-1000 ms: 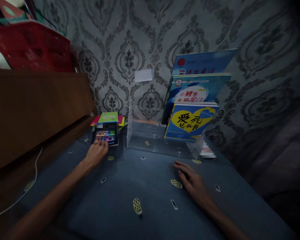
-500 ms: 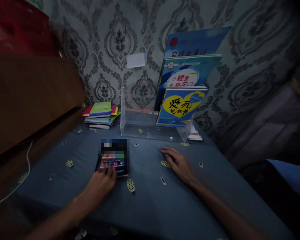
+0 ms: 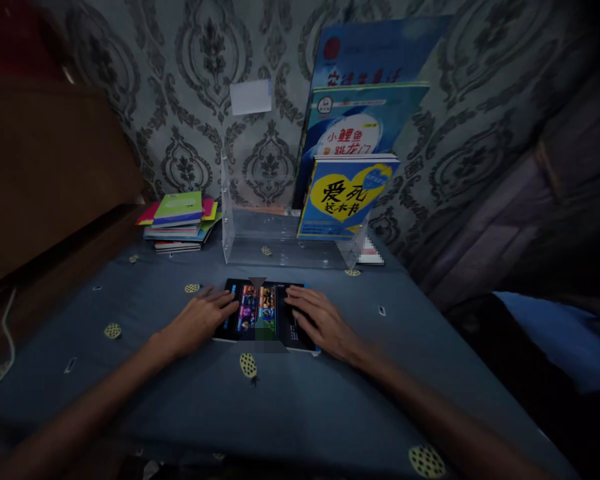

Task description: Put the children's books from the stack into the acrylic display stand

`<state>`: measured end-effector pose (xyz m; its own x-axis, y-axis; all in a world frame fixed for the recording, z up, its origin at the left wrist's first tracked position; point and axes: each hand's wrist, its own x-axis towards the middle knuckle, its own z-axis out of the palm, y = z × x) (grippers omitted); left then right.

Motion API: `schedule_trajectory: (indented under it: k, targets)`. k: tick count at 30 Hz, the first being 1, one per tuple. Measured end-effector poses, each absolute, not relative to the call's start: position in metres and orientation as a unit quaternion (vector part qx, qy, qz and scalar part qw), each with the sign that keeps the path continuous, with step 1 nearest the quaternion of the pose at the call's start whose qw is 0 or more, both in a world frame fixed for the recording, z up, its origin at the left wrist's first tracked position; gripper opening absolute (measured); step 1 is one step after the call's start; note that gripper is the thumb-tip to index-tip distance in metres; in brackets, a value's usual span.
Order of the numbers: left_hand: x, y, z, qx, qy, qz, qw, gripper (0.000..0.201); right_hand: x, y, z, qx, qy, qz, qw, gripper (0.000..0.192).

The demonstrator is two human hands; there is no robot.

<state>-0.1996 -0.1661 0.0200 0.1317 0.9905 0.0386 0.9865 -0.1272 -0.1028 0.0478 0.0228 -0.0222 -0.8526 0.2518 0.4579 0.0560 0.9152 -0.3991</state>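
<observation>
A dark book (image 3: 286,327) with rows of small colourful pictures on its cover lies flat on the table, its long side running left to right. Across its left end rest the stretched fingers of my left hand (image 3: 203,317). The fingers of my right hand (image 3: 323,320) lie spread on its right end. Neither hand is closed around the book. Part of the cover is blurred out. Behind it stands a clear acrylic rack (image 3: 265,252), with a blue book with a yellow heart (image 3: 347,200) and taller books leaning in its right part.
A stack of thin books (image 3: 177,223) sits at the back left on the patterned grey-blue tablecloth (image 3: 300,407). A brown wooden panel (image 3: 45,173) borders the left side, with a white cable (image 3: 7,327) below it. Blue fabric (image 3: 555,333) lies off the right edge.
The book has turned sideways and moved right, in front of the rack. My right hand has come from the bare cloth onto its right end; my left hand has shifted to its left end.
</observation>
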Motion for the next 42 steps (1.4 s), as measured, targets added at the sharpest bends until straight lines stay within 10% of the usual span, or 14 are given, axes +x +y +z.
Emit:
schedule_trajectory:
  k: [9, 42]
  targets:
    - [-0.194, -0.137, 0.003, -0.718, -0.692, -0.051, 0.057, 0.049, -0.017, -0.006, -0.014, -0.033, -0.978, 0.161, 0.125, 0.057]
    - [-0.201, -0.132, -0.015, -0.703, -0.701, -0.076, 0.096, 0.042, 0.043, 0.031, -0.026, -0.193, -0.964, 0.126, 0.134, 0.061]
